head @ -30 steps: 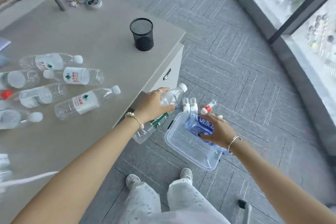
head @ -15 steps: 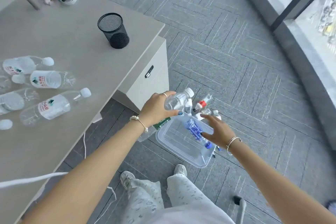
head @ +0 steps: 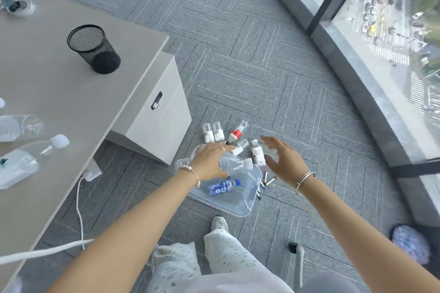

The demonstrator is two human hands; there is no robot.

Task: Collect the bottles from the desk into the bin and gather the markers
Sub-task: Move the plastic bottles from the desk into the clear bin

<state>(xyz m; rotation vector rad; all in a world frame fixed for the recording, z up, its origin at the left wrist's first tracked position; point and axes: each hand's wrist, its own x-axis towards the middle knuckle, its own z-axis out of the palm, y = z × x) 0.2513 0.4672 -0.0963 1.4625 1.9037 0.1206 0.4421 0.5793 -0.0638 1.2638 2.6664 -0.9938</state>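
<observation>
My left hand (head: pixel 209 159) held a clear bottle (head: pixel 234 166) over the bin's (head: pixel 240 207) far edge. My right hand (head: pixel 284 162) was spread wide, holding nothing. I thought the bottle could hit the rim, bounce out and roll off among the markers (head: pixel 265 182) on the floor.

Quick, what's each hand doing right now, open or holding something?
Left hand: grips a clear bottle over the bin.
Right hand: open, fingers spread, holding nothing.
</observation>
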